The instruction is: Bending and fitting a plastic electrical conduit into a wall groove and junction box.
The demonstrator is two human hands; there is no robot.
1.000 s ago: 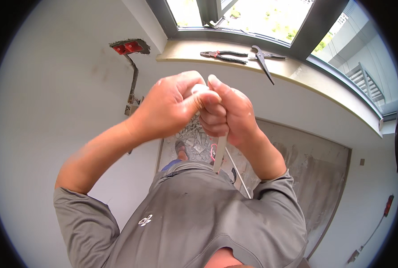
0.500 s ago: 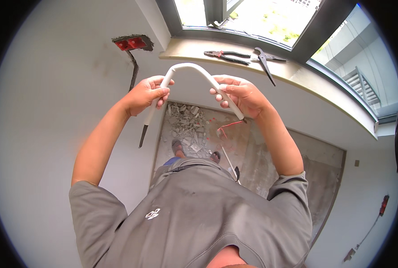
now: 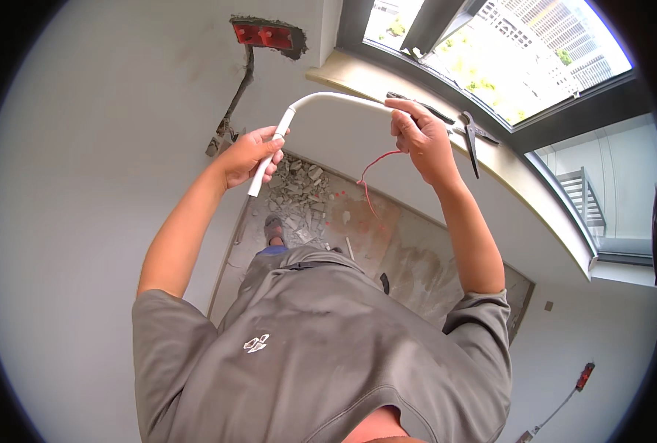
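A bent white conduit pipe (image 3: 328, 98) spans between my two hands in front of the wall below the window. My left hand (image 3: 251, 157) is wrapped round its lower left leg, just under a joint or seam in the pipe. Out of that leg's lower end pokes a thin dark rod (image 3: 241, 221); I cannot tell its kind for sure. My right hand (image 3: 426, 144) closes round the other end, its fingers hiding the tip. From under that hand dangles a thin red cord (image 3: 365, 176), curling down over the floor.
Pliers (image 3: 441, 114) and pincers (image 3: 472, 144) lie on the windowsill (image 3: 531, 190). Red wall boxes (image 3: 263, 36) sit in a rough cut-out above a groove (image 3: 234, 105). Rubble (image 3: 297, 190) covers the floor by my feet. Another red box (image 3: 585, 376) is in the right wall.
The pipe has tilted: its right end has risen and moved right with my right hand, towards the sill. The bend looks wider, and the red cord now hangs higher. My view has shifted too.
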